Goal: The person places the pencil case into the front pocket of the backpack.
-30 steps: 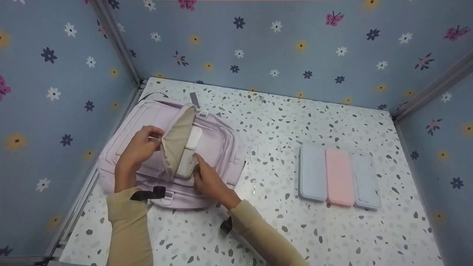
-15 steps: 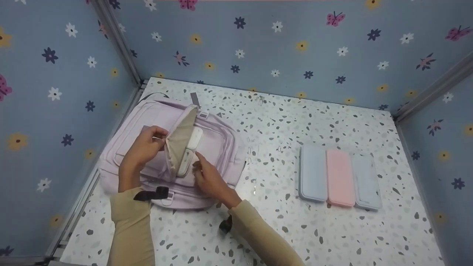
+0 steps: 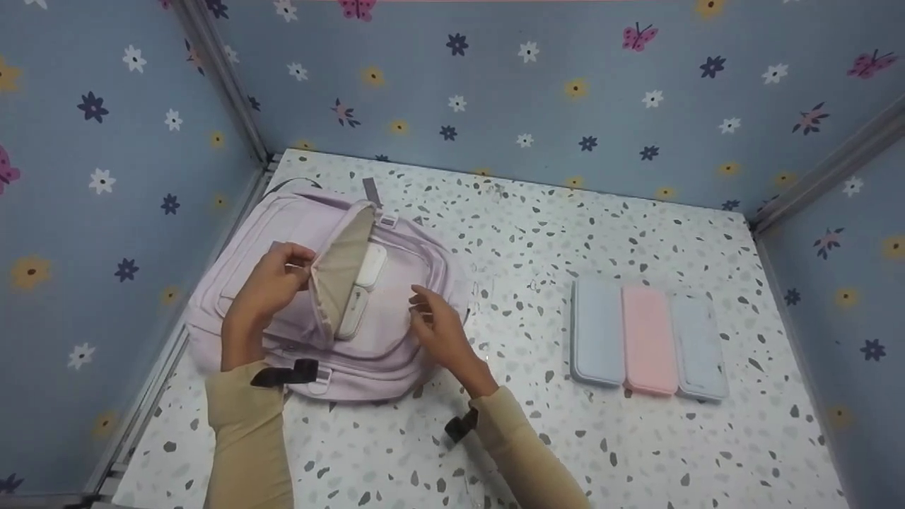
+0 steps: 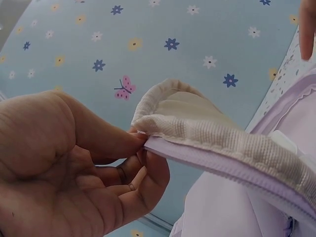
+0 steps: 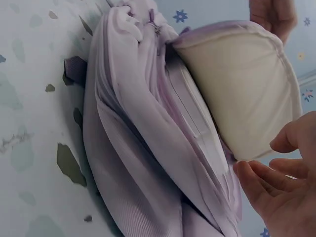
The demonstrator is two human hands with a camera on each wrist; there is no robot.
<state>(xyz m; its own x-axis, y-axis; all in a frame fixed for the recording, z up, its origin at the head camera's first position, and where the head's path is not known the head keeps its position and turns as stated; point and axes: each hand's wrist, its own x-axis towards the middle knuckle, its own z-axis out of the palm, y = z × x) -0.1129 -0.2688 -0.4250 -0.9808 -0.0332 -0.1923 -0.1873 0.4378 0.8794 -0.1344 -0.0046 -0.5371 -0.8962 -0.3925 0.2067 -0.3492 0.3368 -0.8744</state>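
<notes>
A lilac backpack [image 3: 396, 318] lies on the speckled table, its front pocket unzipped. My left hand [image 3: 272, 279] pinches the edge of the pocket flap [image 4: 222, 140] between thumb and fingers and holds it raised, so its cream lining [image 5: 237, 84] shows. Inside the pocket two flat white cases lie end to end, the far case [image 3: 372, 266] and the near case [image 3: 352, 312], partly covered by the flap. My right hand [image 3: 438, 325] is over the right side of the backpack, fingers loosely bent and holding nothing.
To the right on the table [image 3: 523, 438] lie three flat rectangular cases side by side: a light blue case [image 3: 599, 332], a pink case [image 3: 649, 339] and a pale blue-grey case [image 3: 700, 346]. Flower-patterned walls [image 3: 495, 85] enclose the back and both sides.
My right hand has come off the near white case and moved right, away from the pocket. That case sits a little further under the flap. My left hand keeps the flap raised.
</notes>
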